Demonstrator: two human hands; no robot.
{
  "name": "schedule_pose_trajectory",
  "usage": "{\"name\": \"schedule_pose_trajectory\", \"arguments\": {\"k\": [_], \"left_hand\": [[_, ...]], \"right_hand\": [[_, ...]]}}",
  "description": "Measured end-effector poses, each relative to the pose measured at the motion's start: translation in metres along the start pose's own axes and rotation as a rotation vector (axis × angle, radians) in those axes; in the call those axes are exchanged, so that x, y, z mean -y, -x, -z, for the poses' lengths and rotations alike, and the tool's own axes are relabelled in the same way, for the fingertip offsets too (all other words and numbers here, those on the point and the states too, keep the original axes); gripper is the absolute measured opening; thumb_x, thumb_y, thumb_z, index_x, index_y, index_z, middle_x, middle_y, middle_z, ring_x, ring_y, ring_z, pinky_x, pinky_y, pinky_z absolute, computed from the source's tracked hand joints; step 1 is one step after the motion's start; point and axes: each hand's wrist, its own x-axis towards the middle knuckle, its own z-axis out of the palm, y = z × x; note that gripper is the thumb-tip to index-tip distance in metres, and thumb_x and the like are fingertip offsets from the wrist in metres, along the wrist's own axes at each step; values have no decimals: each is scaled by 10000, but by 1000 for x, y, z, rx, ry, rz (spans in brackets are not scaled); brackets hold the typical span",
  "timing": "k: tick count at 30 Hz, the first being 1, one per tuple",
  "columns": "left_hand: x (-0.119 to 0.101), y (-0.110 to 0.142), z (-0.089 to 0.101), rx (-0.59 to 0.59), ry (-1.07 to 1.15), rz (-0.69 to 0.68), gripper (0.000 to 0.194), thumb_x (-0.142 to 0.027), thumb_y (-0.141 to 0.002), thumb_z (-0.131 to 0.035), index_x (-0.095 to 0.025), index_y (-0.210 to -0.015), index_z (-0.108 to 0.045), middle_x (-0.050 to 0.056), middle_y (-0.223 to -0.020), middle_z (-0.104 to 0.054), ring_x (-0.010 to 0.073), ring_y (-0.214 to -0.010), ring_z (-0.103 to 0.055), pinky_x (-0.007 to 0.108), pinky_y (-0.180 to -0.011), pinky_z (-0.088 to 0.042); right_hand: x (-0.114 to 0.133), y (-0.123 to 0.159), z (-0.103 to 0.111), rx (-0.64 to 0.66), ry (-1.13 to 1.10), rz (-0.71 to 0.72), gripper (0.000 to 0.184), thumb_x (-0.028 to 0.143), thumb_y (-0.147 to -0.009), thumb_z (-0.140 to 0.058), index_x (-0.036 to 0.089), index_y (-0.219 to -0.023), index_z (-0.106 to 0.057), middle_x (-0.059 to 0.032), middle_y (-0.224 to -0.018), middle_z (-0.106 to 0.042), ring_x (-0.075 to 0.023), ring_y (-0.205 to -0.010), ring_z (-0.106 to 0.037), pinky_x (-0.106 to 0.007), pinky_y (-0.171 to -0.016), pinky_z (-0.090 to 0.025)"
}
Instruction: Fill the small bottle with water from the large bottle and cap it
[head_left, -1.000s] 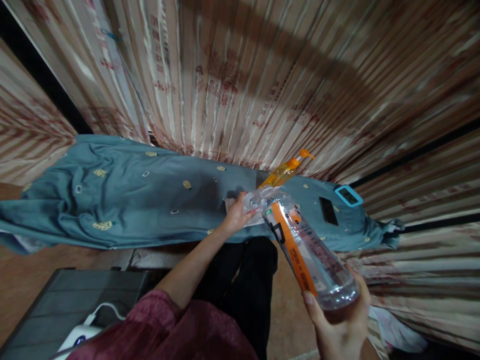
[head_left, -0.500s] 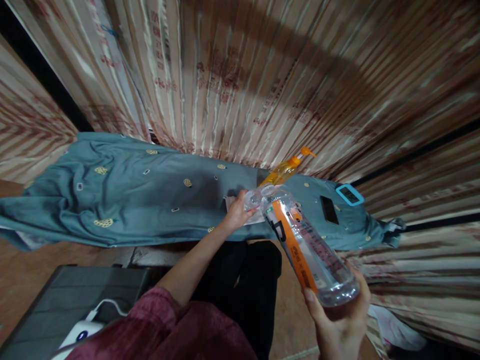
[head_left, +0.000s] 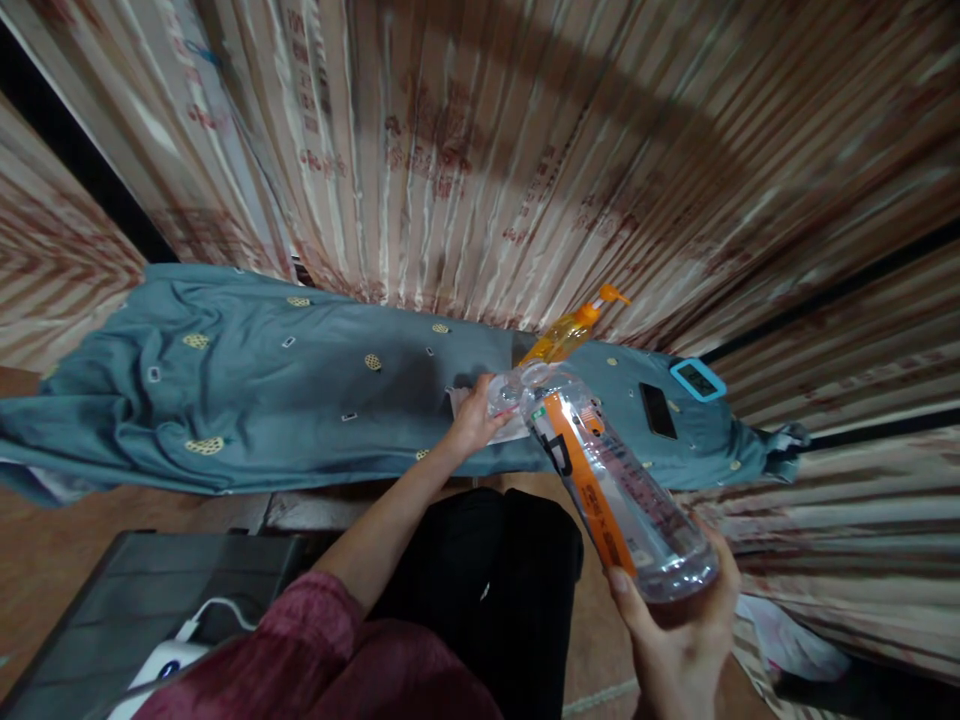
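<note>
My right hand (head_left: 679, 640) grips the base of a clear plastic bottle (head_left: 611, 485) with an orange label, tilted so its neck points away and down toward the table. My left hand (head_left: 474, 420) rests at the bottle's mouth, fingers curled on a small clear thing I cannot make out, over a white cloth or paper (head_left: 491, 420). Both are above a table draped in a teal patterned cloth (head_left: 262, 390). An orange pump bottle (head_left: 570, 330) stands just behind the clear bottle's neck.
A black phone (head_left: 658, 410) and a small device with a light-blue frame (head_left: 697, 380) lie on the cloth at right. Striped curtains (head_left: 487, 150) hang behind the table. A dark box (head_left: 142, 590) with a white cable sits at lower left.
The clear bottle and both hands have stayed almost in place; the view has shifted slightly and the bottle sits a little higher in the picture.
</note>
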Motion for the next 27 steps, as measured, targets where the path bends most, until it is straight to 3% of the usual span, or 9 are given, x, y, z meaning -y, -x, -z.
{"name": "schedule_pose_trajectory", "arguments": {"k": [13, 22, 27], "left_hand": [[-6, 0, 2, -24, -4, 42, 546, -230, -679, -748, -219, -1143, -461, 57, -1036, -657, 250, -967, -632, 367, -864, -493], [-3, 1, 1, -36, -4, -35, 524, -231, -686, -742, -219, -1137, -475, 57, -1028, -664, 239, -949, -647, 357, -843, -510], [-6, 1, 3, -21, -22, 3, 540, -254, -682, -752, -237, -1139, -464, 42, -988, -665, 237, -930, -642, 375, -849, -500]], "right_hand": [[-15, -10, 3, 57, -46, 23, 945, 409, -554, -818, 172, -1371, -408, -164, -1323, -474, -318, -1165, -513, -532, -982, -411], [-22, -13, 7, 67, -109, 12, 954, 368, -541, -832, 175, -1372, -405, -184, -1379, -443, -373, -1267, -448, -624, -1030, -330], [-19, -12, 8, 73, -79, 5, 964, 403, -555, -822, 171, -1385, -388, -190, -1381, -446, -359, -1239, -478, -562, -993, -401]]}}
